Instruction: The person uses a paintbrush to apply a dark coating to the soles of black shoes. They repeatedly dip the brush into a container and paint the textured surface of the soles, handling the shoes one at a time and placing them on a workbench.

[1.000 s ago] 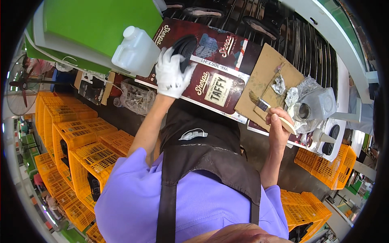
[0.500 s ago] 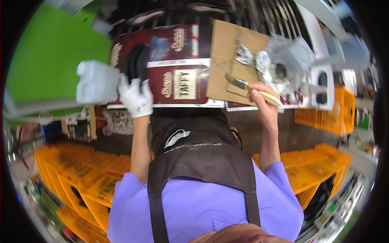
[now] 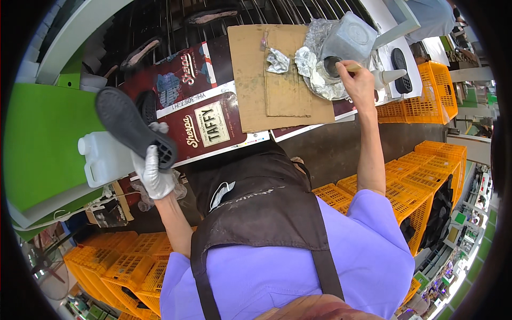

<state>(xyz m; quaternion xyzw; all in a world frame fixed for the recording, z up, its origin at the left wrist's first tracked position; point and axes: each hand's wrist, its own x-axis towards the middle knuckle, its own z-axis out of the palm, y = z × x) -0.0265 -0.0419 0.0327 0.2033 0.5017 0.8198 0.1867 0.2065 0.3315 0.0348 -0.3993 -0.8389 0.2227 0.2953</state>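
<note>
My left hand, in a white glove, grips a black shoe sole by its near end. The sole is lifted and tilted above the maroon printed cardboard. Behind it another black sole is partly hidden. My bare right hand pinches the pale handle of a brush. Its bristle end is at a small dark round pot, and the bristles cannot be seen. Crumpled foil and clear plastic surround the pot.
Brown cardboard lies mid-table, with a foil scrap. A translucent jug stands left, a clear square container and a nozzle bottle right. Shoe parts rest on the rollers beyond. Orange crates stand around me.
My left hand has picked up a sole and raised it toward the left. My right hand has carried the brush away from the brown cardboard to the pot. The view has turned.
</note>
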